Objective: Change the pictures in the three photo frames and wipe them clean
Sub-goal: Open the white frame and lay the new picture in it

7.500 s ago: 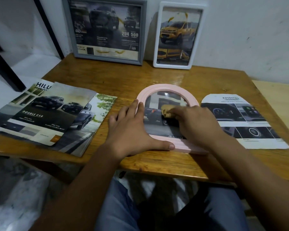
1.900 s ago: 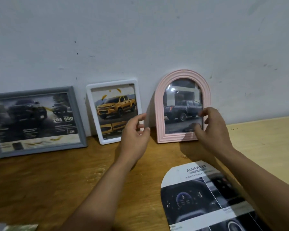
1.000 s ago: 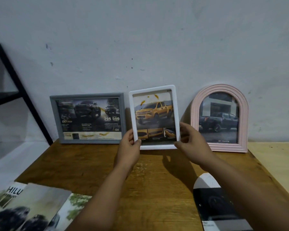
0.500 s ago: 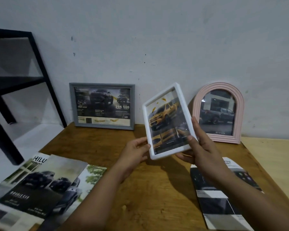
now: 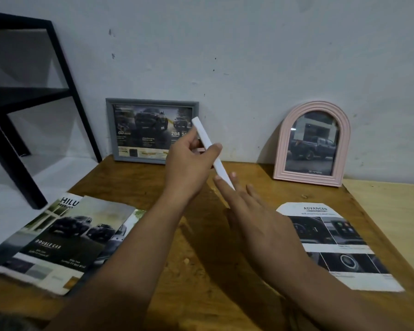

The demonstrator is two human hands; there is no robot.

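The left hand (image 5: 189, 163) is gripping the white frame (image 5: 213, 152), with the thumb curling over its near edge and the fingers going behind it. The frame is turning its thin edge toward the camera, so its picture is hiding from view, and the fingers behind it are hard to see. It is sitting up in the air above the wooden table (image 5: 201, 271), sticking out above and below the hand. The right hand (image 5: 256, 218) is lying open with straight fingers, and its fingertips are touching the frame's lower end. Both arms are reaching forward from the bottom edge. The grey frame (image 5: 151, 130) and the pink arched frame (image 5: 312, 144) are leaning on the wall. Brochures (image 5: 58, 240) are lying at the left and a printed sheet (image 5: 332, 244) at the right.
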